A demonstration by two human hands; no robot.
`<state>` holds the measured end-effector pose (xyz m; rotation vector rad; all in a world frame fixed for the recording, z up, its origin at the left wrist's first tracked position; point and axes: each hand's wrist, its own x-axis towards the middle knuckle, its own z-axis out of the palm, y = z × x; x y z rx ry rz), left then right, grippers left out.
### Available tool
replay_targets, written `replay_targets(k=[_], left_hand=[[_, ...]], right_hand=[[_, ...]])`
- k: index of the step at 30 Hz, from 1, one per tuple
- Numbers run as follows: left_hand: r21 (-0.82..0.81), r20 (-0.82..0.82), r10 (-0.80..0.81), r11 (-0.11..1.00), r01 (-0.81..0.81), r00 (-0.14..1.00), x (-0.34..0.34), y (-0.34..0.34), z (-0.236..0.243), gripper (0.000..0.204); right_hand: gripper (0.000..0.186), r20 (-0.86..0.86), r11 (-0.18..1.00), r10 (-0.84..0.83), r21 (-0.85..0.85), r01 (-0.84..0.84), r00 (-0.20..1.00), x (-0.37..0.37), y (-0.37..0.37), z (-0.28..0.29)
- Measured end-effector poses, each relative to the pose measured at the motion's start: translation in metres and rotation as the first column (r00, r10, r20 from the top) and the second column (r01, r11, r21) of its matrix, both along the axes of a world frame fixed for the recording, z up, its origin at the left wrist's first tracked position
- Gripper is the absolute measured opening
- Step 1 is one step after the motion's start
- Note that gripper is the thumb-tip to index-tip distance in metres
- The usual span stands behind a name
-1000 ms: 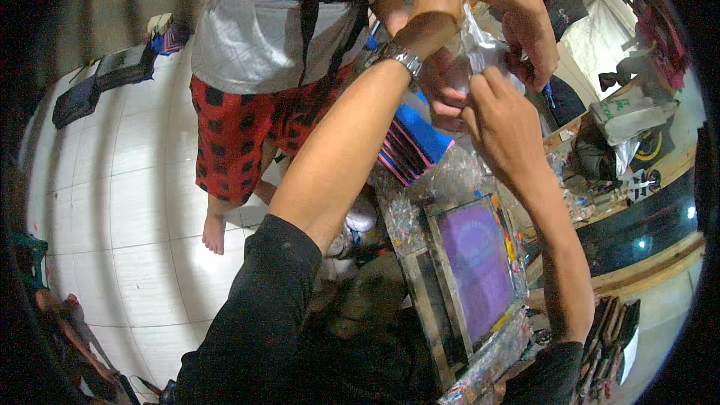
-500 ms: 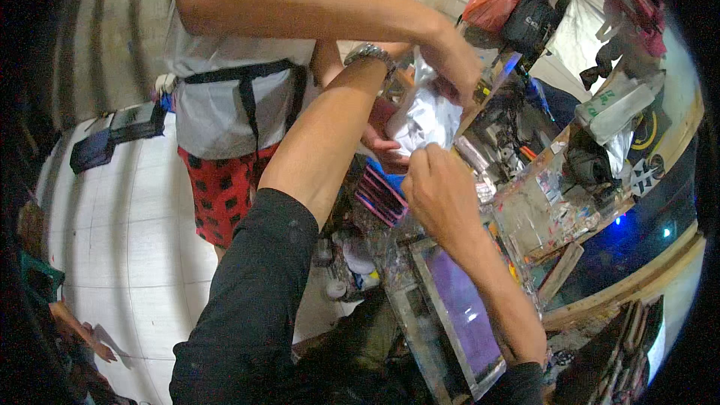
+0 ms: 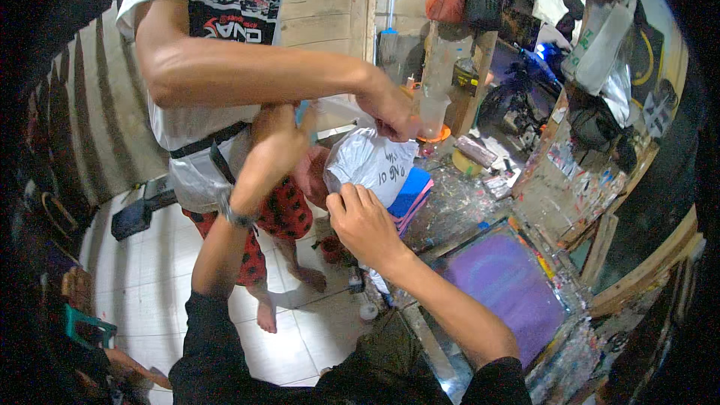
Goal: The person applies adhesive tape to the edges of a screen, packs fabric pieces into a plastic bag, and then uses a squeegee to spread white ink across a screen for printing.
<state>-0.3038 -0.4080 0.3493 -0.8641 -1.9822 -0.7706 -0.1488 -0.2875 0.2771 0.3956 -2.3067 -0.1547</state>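
A white plastic bag point(image 3: 369, 161) with dark handwriting is held up in front of me, between me and a co-worker. My right hand point(image 3: 364, 225) is closed on its lower near edge, fingertips pressed to the plastic. To the left of the bag, my left hand point(image 3: 279, 139), with a watch point(image 3: 235, 210) on the wrist, is raised by the co-worker's waist. Its fingers are smeared by motion; a blurred light-blue bit point(image 3: 304, 115) shows beside them. One co-worker hand point(image 3: 391, 110) reaches over the bag's top; their other hand point(image 3: 311, 176) supports its left side.
Blue and pink folded pieces point(image 3: 411, 199) lie on the paint-stained bench behind the bag. A purple screen-printing frame point(image 3: 502, 292) sits nearer, to the right. A clear cup point(image 3: 433, 114) stands at the back. White floor tiles point(image 3: 292, 337) show below left.
My view has swung, showing more of the co-worker. My left hand has come away from the bag to the left, while my right hand stays on it.
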Motion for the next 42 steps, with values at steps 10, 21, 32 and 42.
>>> replay_targets(k=[10, 21, 32, 42], left_hand=[[-0.548, 0.395, 0.083, 0.821, 0.162, 0.915, 0.021, 0.031, 0.017, 0.046], [-0.549, 0.074, -0.309, 0.781, 0.297, 0.948, 0.049, 0.035, 0.075, 0.031], [-0.313, 0.238, -0.308, 0.874, 0.373, 0.921, 0.116, 0.023, 0.133, 0.032], [-0.371, 0.256, -0.220, 0.877, 0.306, 0.941, 0.145, -0.016, 0.118, 0.034]], right_hand=[[0.018, -0.049, 0.957, 0.127, -0.256, -0.136, 0.991, -0.008, -0.020, -0.012], [0.015, -0.303, 0.528, 0.021, -0.806, -0.268, 0.953, 0.020, 0.068, 0.037], [0.037, -0.098, 0.837, 0.039, -0.541, -0.086, 0.994, 0.044, 0.081, 0.168], [0.023, -0.160, 0.841, 0.201, -0.477, -0.254, 0.966, 0.060, 0.072, 0.164]])
